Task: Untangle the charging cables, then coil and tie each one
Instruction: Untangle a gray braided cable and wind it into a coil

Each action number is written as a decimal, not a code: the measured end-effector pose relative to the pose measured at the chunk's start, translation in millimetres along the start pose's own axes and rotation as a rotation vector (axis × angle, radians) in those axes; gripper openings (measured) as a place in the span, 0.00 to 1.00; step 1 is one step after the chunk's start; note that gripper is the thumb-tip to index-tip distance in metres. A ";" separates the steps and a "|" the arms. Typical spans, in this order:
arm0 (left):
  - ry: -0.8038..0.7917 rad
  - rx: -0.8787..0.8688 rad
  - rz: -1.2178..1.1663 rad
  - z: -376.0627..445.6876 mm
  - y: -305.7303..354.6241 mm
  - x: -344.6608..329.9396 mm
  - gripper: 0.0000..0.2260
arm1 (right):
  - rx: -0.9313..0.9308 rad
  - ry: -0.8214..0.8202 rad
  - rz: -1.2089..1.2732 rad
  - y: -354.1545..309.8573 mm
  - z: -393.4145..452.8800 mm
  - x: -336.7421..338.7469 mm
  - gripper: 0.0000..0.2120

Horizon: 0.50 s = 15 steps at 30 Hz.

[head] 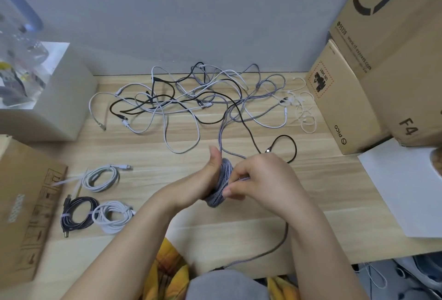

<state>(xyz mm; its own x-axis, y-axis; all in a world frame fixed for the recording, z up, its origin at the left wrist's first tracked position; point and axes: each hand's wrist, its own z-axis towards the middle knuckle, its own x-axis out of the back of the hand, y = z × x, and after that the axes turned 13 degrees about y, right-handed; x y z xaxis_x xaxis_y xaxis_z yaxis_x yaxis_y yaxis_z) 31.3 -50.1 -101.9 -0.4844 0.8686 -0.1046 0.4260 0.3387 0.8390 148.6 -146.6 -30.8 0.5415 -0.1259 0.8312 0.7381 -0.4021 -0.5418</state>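
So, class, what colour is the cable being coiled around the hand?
Grey braided cable, seen in the head view.

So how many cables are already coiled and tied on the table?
3, all at the left: a white coil, a black coil nearer the person, and a white coil touching it. A grey one is being wound on the left hand.

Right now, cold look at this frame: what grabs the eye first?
The two hands at centre: the left hand has a grey braided cable wound around its fingers, and the right hand pinches the strand beside it. Behind them a tangle of cables sprawls across the wooden table. At the left lie three coiled cables, two white and one black.
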 end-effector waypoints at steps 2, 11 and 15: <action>-0.166 0.006 0.092 -8.0 10.1 4.4 0.44 | -0.024 0.007 0.083 1.5 1.0 0.9 0.08; -0.544 -0.065 -0.173 -7.3 14.3 22.5 0.59 | -0.149 0.357 0.507 25.0 11.7 7.4 0.08; -0.759 -0.206 -0.919 -2.5 20.4 16.7 0.56 | -0.148 0.239 0.636 34.9 19.3 -4.7 0.09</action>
<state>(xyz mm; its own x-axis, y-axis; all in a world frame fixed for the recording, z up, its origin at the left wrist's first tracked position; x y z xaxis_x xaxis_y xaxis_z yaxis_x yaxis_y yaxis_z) 29.9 -29.6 -85.2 0.0594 0.3487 -0.9354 -0.0052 0.9371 0.3490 179.5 -142.5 -56.0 0.7344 -0.5678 0.3719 0.2351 -0.3012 -0.9241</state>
